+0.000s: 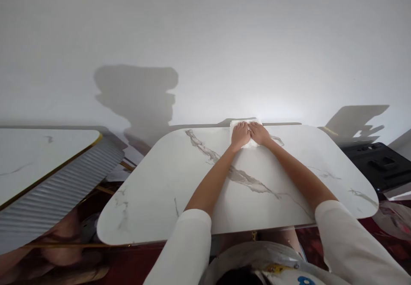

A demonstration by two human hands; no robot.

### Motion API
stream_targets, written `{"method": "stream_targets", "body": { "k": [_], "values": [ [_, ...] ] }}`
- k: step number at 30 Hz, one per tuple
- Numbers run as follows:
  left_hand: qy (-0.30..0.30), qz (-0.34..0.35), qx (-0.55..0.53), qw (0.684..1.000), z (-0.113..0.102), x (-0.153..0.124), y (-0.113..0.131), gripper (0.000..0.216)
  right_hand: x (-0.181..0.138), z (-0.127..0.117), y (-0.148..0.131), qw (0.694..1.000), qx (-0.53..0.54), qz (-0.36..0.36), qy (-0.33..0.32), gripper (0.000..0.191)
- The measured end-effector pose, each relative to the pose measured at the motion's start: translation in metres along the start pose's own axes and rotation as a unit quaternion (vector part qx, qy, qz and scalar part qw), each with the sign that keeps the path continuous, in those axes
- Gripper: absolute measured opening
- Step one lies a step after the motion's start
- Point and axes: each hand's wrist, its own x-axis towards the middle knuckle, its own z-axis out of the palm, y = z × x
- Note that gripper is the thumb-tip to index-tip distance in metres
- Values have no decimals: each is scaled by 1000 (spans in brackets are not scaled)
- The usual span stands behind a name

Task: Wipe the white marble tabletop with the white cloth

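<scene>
Both my arms reach across a white marble-patterned table (167, 190) to its far edge. My left hand (240, 135) and my right hand (259, 133) lie side by side, palms down, pressed on a white folded cloth (234, 125) at the table's back edge near the wall. The fingers of both hands lie flat over the cloth, touching each other in the middle. Most of the cloth is hidden under the hands; only its left and upper edges show.
A plain white wall stands right behind the table. A second marble-topped piece with a ribbed grey side (58, 182) sits at the left. A black case (379, 165) lies at the right. Red flooring shows below the table's front edge.
</scene>
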Motion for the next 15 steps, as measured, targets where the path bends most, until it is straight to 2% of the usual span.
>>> {"method": "stream_targets", "body": {
  "k": [4, 9, 13, 15],
  "values": [
    [-28, 21, -1, 999, -7, -34, 13, 47, -42, -5, -18, 1000, -10, 21, 2, 47],
    [-65, 29, -1, 997, -25, -81, 31, 50, -95, -21, -50, 999, -14, 42, -9, 49],
    [-83, 39, 7, 996, -45, -136, 44, 52, -142, -35, -82, 1000, -22, 4, 8, 48],
    [-69, 56, 15, 996, -55, -170, 48, 54, -168, -43, -101, 999, -16, -27, 18, 49]
  ]
}}
